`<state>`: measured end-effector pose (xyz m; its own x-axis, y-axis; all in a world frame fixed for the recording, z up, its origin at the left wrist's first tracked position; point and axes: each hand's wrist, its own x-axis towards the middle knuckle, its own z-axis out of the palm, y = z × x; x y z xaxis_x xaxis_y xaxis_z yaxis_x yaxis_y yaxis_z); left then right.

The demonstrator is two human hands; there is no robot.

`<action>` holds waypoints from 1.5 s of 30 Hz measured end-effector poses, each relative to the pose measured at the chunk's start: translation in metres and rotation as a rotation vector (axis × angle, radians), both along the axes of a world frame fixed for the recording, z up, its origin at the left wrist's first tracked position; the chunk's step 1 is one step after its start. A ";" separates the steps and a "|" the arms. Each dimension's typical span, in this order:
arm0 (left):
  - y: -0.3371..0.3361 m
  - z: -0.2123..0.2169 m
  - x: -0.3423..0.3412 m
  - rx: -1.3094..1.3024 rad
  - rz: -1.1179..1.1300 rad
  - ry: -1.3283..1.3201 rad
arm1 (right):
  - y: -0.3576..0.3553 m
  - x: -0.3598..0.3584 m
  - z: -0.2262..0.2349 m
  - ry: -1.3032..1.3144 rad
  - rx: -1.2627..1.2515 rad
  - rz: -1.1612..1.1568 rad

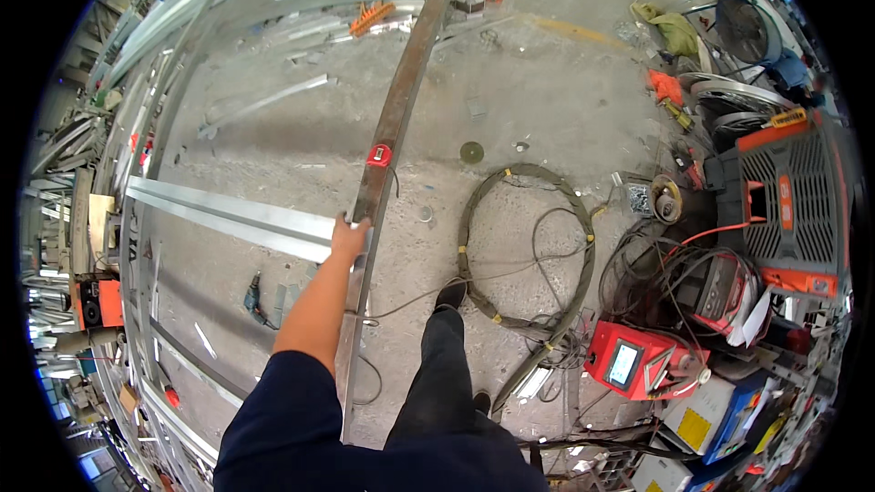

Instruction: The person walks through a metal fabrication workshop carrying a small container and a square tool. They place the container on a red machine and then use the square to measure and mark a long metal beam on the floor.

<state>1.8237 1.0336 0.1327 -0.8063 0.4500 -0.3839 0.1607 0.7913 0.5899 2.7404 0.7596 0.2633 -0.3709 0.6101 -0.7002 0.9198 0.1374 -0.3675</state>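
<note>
Directly under left hand [347,240]; channel [237,207] (silvery)

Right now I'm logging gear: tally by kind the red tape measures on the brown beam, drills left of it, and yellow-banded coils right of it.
Red tape measure: 1
Drill: 1
Yellow-banded coil: 1
Total: 3

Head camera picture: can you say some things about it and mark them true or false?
The left hand touches one end of the long silver metal bar. True.
The small red boxy tool lies on the grey concrete floor. False: the tool rests on the long brown metal beam.
The dark cable ring with yellow ties lies right of the beam. True.
The teal power drill is in the left hand. False: the drill lies on the floor.
</note>
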 end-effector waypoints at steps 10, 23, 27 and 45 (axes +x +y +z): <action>0.223 -0.140 -0.139 -0.247 -0.194 0.244 | 0.188 -0.232 0.125 -0.173 -0.461 -1.477; 0.203 -0.166 0.013 -0.090 -0.500 -0.393 | 0.195 -0.153 0.084 -0.233 -0.442 -1.185; 0.138 -0.112 0.177 0.020 -0.186 -1.251 | 0.211 -0.087 0.046 -0.173 -0.466 -1.206; -0.300 0.141 0.530 -1.108 -0.684 -0.486 | 0.466 0.218 -0.351 -0.376 0.295 -0.721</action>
<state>2.3540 0.7340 0.2739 -0.2357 -0.0228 -0.9716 0.6637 0.7265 -0.1780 2.9584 1.2253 -0.0881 0.4014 0.7835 -0.4744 0.8724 -0.4848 -0.0625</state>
